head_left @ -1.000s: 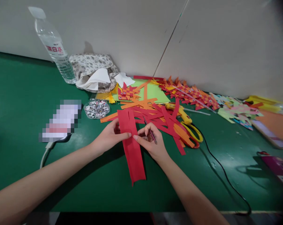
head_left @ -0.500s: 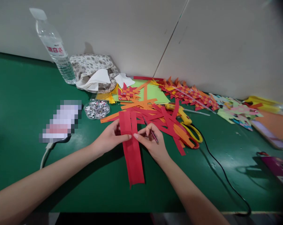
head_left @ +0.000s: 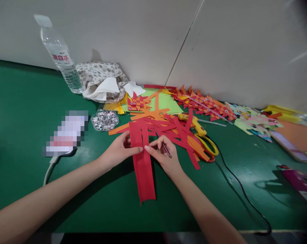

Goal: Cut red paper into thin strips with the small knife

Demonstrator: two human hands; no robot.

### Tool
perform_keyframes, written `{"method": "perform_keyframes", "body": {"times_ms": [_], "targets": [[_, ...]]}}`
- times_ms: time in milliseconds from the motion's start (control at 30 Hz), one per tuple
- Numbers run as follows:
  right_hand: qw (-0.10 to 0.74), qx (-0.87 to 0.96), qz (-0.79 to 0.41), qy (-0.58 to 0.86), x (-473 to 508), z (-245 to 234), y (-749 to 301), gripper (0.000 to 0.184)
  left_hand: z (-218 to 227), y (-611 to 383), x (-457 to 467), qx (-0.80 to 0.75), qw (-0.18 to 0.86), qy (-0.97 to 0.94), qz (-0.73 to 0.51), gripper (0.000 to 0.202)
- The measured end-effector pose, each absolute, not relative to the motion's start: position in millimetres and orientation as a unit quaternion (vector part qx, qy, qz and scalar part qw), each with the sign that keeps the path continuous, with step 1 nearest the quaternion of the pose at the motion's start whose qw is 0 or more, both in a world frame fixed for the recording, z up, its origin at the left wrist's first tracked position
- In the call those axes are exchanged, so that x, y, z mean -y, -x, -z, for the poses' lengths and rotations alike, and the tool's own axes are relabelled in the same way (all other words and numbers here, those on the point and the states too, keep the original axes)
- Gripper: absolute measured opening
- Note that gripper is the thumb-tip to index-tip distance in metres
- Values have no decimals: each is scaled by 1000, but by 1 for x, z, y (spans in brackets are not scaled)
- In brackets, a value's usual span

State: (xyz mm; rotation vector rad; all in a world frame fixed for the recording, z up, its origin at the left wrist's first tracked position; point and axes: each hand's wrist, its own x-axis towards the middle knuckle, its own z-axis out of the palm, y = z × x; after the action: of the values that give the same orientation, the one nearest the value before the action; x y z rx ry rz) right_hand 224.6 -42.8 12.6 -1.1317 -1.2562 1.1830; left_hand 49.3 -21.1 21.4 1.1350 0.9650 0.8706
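A long piece of red paper [head_left: 144,176], split from its far end to about the middle, is held above the green table. My left hand [head_left: 121,150] pinches its left half, thumb on top and fingers behind. On the right half, my right hand [head_left: 163,152] presses its thumb near the end of the split, its other fingers partly behind the paper. A thin dark pen-like tool [head_left: 166,147] also lies between the fingers of that hand. Beyond the hands is a heap of red and orange paper strips [head_left: 173,130].
At the left stand a water bottle [head_left: 60,57], a tissue pouch [head_left: 99,73] and a blurred phone [head_left: 69,132] on a cable. Googly eyes [head_left: 104,119] fill a clear box. A yellow glue gun [head_left: 197,127], scissors [head_left: 213,145] and woven paper fish [head_left: 204,103] lie to the right.
The view has shifted very slightly. Both hands keep their grip on the red paper, and the split between its halves looks about the same.
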Motion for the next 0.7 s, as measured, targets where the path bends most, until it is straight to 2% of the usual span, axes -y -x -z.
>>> {"method": "perform_keyframes", "body": {"times_ms": [400,700], "targets": [[494,524,-512,468,43,-17,-224,45,-20,-47,21,-431,627,-533,-369,36],[504,513,-527,453,43,-13,-226,44,-20,-46,21,-426,622,-541,-373,44]]}}
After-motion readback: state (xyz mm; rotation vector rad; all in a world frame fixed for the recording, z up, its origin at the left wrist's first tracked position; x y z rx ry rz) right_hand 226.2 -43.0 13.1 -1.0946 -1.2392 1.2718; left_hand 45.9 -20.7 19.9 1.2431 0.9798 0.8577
